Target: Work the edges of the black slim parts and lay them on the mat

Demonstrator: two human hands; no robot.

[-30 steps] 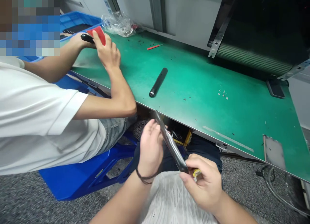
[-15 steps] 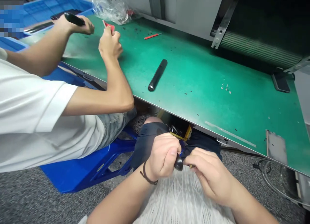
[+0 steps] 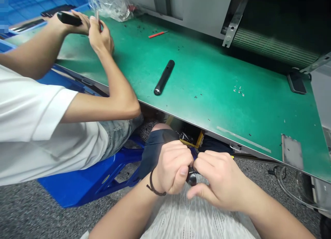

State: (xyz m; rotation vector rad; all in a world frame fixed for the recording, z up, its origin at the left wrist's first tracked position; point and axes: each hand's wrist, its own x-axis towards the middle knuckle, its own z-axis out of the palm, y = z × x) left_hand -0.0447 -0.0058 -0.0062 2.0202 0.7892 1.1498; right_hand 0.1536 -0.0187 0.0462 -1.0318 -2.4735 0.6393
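Note:
In my lap, my left hand (image 3: 174, 166) is wrapped round a black, glossy piece with a rounded end (image 3: 191, 179); most of it is hidden in the fist. Pressed close against it is my right hand (image 3: 219, 180), its fingers curled round a slim tool whose yellow end (image 3: 232, 157) pokes out behind the knuckles. A thin dark tip shows by the black piece, but the tool's kind is unclear. My right thumb reaches under the rounded end. On the green bench lies a similar long black piece (image 3: 164, 77).
A co-worker on the left holds a black piece (image 3: 69, 19) and a blade-like tool. The green bench (image 3: 207, 70) also bears a red-handled tool (image 3: 157, 34), a phone (image 3: 297, 82), a metal plate (image 3: 292, 151) and scraps. Blue crates (image 3: 46, 4) stand behind.
My right hand has turned over and moved left against the black piece, bringing the tool's yellow end into sight behind it. The co-worker's hands have come together.

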